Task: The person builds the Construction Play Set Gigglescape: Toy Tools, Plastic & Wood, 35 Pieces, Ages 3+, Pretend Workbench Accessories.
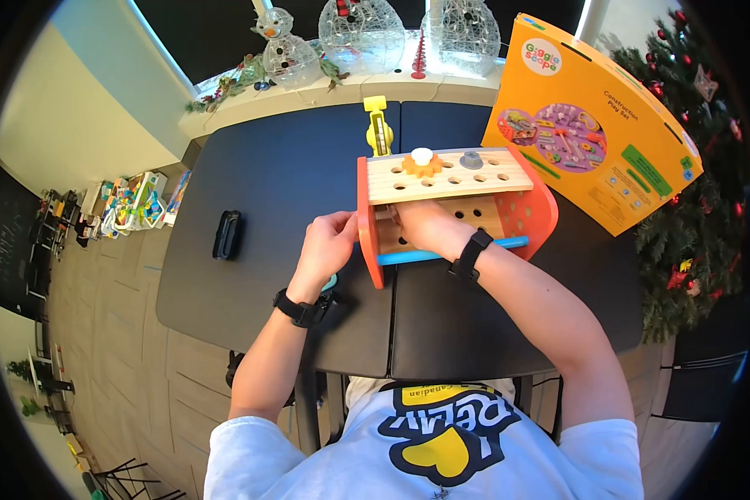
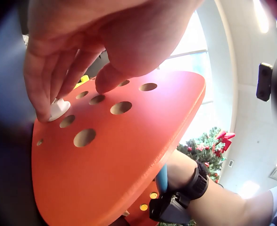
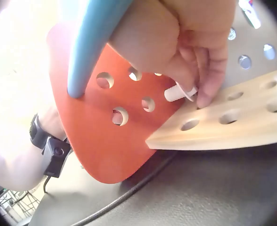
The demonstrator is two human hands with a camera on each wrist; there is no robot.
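A toy wooden workbench stands on the table, with red side panels (image 1: 370, 229), a perforated wooden top (image 1: 441, 185) and a blue bar (image 1: 408, 257). My right hand (image 1: 435, 227) reaches inside it. There its fingertips pinch a white threaded plastic screw (image 3: 174, 93) by its flange, close to the red panel's inner face. My left hand (image 1: 329, 237) is against that panel's outer face. Its fingers touch a white plastic piece (image 2: 59, 109) at a hole, while the thumb rests on the panel. An orange gear (image 1: 422, 166) and a grey nut (image 1: 471, 160) sit on top.
A yellow toy tool (image 1: 378, 129) stands behind the workbench. The orange play-set box (image 1: 591, 125) rises at the back right, beside a decorated tree (image 1: 683, 250). A black case (image 1: 226, 235) lies at the left. Something teal (image 1: 331, 282) shows by my left wrist.
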